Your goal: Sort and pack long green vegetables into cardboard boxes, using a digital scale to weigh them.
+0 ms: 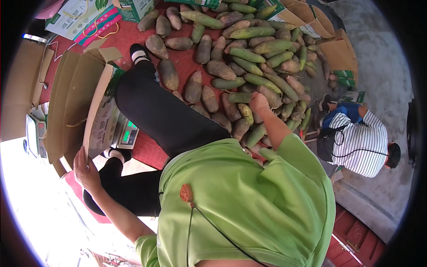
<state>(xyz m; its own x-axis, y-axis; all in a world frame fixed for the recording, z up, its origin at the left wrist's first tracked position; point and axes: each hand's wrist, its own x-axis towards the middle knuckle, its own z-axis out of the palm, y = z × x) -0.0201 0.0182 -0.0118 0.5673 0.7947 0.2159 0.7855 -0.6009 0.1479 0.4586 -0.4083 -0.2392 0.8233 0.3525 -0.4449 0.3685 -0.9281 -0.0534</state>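
With its fingers curled over the near edge, my left hand (87,171) grips an open cardboard box (98,113). The box rests on a digital scale (127,135) with a lit green display. My right hand (259,103) reaches over a wide heap of long root vegetables, some green and some purplish brown. Its fingers are closed at the end of a short green root vegetable (239,98); the fingertips are partly hidden. Around that hand lie more roots, among them a brown one (269,96) and a yellowish-green one (245,114).
More cartons (307,18) border the heap at the back right, and a printed box (82,20) stands at the far left. A second scale (36,133) is at the left. A person in a striped shirt (362,142) crouches at the right. Red covering (182,62) lies under the roots.
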